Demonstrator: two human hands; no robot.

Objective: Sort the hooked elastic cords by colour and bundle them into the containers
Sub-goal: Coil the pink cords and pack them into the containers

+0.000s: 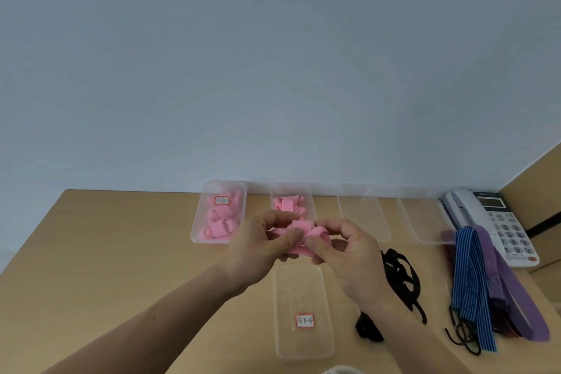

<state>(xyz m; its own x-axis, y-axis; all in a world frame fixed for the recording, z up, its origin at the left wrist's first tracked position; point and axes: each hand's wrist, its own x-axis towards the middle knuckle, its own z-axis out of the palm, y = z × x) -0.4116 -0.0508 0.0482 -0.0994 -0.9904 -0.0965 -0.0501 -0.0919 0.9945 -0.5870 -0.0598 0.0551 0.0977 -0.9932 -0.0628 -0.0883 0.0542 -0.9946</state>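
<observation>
A pink elastic cord (pixel 300 232) is folded into a small bundle above the middle of the desk. My left hand (pixel 267 244) pinches its left side between thumb and fingers. My right hand (pixel 343 249) grips its right side with curled fingers. Behind the hands, a clear container (pixel 198 229) with a label holds several rolled pink cords. Beside it, a second clear container (pixel 309 194) holds more pink cords. Below my hands a labelled clear container (pixel 303 349) lies empty. Black cords (pixel 400 279) lie to the right, then blue striped cords (pixel 470 279) with hooks and purple cords (pixel 510 288).
Two more clear containers (pixel 361 212) (pixel 425 222) stand at the back of the wooden desk (pixel 106 252). A white desk telephone (pixel 491 218) sits at the back right against a wooden side panel. A pale wall rises behind the desk.
</observation>
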